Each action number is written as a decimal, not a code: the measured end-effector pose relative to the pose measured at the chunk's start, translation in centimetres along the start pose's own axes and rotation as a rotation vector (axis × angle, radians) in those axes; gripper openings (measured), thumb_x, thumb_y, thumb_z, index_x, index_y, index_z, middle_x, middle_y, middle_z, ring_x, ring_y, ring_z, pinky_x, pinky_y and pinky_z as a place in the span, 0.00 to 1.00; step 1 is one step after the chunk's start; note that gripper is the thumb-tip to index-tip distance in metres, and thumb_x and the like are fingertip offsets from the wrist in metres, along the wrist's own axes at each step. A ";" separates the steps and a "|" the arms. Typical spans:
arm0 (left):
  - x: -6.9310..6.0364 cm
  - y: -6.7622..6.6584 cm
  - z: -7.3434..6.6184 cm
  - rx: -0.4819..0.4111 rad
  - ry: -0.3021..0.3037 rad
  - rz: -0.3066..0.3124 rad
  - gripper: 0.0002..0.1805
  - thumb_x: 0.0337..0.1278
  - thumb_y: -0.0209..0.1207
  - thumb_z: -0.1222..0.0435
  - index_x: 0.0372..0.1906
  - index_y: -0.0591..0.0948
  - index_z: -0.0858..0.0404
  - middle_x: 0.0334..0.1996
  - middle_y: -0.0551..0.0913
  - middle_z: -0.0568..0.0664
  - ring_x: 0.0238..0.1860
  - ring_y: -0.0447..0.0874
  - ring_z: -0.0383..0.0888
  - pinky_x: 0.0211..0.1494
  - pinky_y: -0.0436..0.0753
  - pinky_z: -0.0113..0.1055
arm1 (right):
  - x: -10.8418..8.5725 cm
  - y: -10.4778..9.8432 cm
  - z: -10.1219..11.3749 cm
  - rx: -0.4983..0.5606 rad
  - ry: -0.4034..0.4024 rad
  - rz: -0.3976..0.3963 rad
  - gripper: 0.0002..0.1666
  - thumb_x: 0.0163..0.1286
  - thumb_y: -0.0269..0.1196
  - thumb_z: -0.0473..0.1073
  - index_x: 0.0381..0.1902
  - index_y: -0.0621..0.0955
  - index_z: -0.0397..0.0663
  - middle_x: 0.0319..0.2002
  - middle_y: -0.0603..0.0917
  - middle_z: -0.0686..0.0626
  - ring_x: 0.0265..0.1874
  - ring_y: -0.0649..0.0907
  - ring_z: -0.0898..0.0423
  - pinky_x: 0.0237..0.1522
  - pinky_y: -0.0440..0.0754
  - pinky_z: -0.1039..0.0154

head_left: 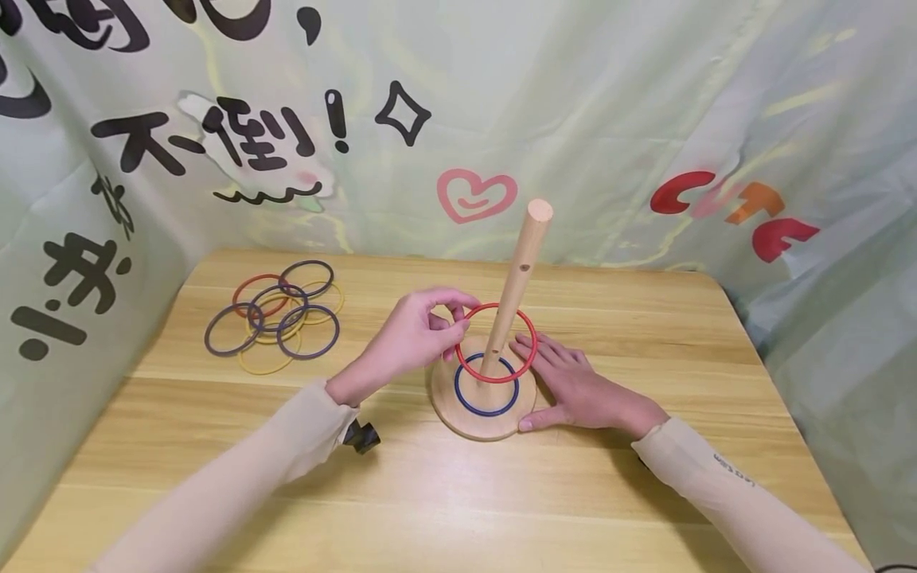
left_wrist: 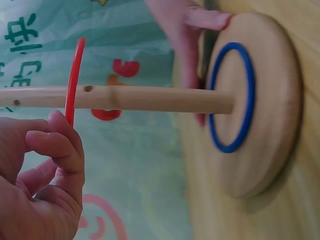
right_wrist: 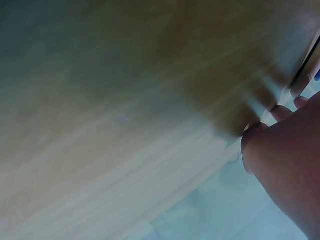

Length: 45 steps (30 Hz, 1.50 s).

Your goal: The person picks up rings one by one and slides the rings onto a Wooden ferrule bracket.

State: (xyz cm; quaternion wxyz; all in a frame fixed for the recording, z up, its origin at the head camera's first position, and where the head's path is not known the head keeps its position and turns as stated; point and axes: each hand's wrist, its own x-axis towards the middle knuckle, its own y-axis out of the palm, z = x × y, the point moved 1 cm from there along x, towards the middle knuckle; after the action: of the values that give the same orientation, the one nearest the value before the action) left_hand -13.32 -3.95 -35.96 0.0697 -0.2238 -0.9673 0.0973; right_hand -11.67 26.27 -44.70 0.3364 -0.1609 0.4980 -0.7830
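My left hand (head_left: 423, 328) pinches a red ring (head_left: 496, 380) by its left side. The ring encircles the upright wooden pole (head_left: 517, 278), and the left wrist view shows it well above the base. That pole rises from a round wooden base (head_left: 446, 402). Flat on the base, around the pole's foot, lies a blue ring (head_left: 487, 414). My right hand (head_left: 583, 394) rests against the base's right edge, fingers extended and spread, thumb touching the front rim. Only part of the right hand (right_wrist: 285, 145) shows in the right wrist view.
Several loose rings lie overlapped at the table's back left: purple-blue rings (head_left: 338, 330), yellow rings (head_left: 265, 372) and a red ring (head_left: 235, 298). A printed curtain (head_left: 587, 103) hangs behind and beside the wooden table (head_left: 444, 509).
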 end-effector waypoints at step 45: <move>-2.1 2.6 8.5 0.104 -0.138 -0.005 0.15 0.69 0.62 0.77 0.58 0.82 0.71 0.34 0.79 0.53 0.18 0.82 0.45 0.17 0.82 0.37 | -0.1 -0.1 0.4 0.036 0.036 0.000 0.72 0.65 0.73 0.76 0.90 0.52 0.47 0.88 0.52 0.44 0.86 0.47 0.37 0.74 0.57 0.27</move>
State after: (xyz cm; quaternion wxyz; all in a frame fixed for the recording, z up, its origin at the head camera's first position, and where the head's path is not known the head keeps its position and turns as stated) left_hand -11.83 -3.94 -44.94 0.0147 -0.2103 -0.9639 0.1624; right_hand -11.44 26.08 -44.47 0.3301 -0.1406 0.4900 -0.7944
